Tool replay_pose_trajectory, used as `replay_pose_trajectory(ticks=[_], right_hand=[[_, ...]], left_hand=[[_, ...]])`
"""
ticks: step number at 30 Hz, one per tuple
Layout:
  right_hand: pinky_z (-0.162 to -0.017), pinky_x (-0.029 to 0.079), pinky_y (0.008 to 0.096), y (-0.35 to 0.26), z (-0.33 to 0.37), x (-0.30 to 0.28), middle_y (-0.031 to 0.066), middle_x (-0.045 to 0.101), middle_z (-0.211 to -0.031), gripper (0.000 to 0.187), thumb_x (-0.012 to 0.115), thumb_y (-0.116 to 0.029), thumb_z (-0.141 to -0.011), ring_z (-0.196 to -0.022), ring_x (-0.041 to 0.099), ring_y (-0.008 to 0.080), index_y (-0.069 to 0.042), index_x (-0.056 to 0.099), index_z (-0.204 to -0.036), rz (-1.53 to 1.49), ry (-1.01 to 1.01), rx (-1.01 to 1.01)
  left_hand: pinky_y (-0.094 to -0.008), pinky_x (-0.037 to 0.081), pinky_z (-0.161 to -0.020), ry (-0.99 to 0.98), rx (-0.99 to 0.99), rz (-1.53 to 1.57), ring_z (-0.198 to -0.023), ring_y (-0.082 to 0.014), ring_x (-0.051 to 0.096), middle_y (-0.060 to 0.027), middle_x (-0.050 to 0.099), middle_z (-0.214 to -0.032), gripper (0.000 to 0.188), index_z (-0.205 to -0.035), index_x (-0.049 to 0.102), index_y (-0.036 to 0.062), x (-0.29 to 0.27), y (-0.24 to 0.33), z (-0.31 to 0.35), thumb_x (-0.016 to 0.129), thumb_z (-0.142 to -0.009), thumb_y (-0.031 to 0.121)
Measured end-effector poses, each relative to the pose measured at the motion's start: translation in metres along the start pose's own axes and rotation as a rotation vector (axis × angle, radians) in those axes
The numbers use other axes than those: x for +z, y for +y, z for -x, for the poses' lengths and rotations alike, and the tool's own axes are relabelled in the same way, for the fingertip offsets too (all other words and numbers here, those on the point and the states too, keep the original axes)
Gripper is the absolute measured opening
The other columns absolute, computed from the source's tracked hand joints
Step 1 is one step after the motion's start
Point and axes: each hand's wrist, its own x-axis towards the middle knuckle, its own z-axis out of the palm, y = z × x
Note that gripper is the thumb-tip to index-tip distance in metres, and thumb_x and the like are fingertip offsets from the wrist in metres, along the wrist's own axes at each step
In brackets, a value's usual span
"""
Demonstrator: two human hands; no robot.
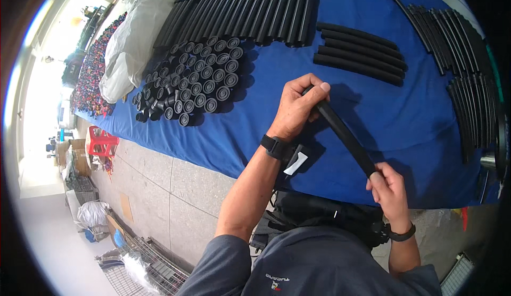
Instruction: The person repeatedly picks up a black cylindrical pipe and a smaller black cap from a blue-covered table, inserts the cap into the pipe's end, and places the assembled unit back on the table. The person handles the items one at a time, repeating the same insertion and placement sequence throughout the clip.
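Both my hands grip one black foam-like tube [345, 136], which slants over the blue cloth. My left hand [299, 104] is closed round its upper end, thumb lying along the top. The lower end sits in my right hand [389, 188], with the fingers wrapped about it. Beyond the tube, several similar black tubes [359, 51] lie side by side on the cloth. Left of my left hand stand many round black caps [205, 77] with ringed faces, grouped closely. By my left wrist is a small dark item with a white strip [296, 163].
Blue cloth [213, 149] covers the table. Long black tubes [245, 14] lie in rows at the back; thinner black rods [471, 109] are bundled at the right edge. White plastic sheeting [133, 46] covers the far left. A red stool [101, 141] and wire racks [141, 266] stand on the floor.
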Motion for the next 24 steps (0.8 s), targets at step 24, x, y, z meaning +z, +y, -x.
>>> replay_pose_trajectory(ticks=[24], right_hand=[[-0.072, 0.053, 0.0421, -0.018, -0.013, 0.0, 0.0162, 0.069, -0.089, 0.032, 0.068, -0.029, -0.097, -0.083, 0.07, 0.031, -0.001, 0.064, -0.113, 0.491, -0.029, -0.472]], left_hand=[[-0.0199, 0.032, -0.041, 0.018, 0.034, -0.118, -0.052, -0.0044, 0.043, -0.0027, 0.059, -0.082, 0.026, -0.086, 0.057, 0.0077, -0.001, -0.003, 0.005, 0.06, -0.102, 0.028]])
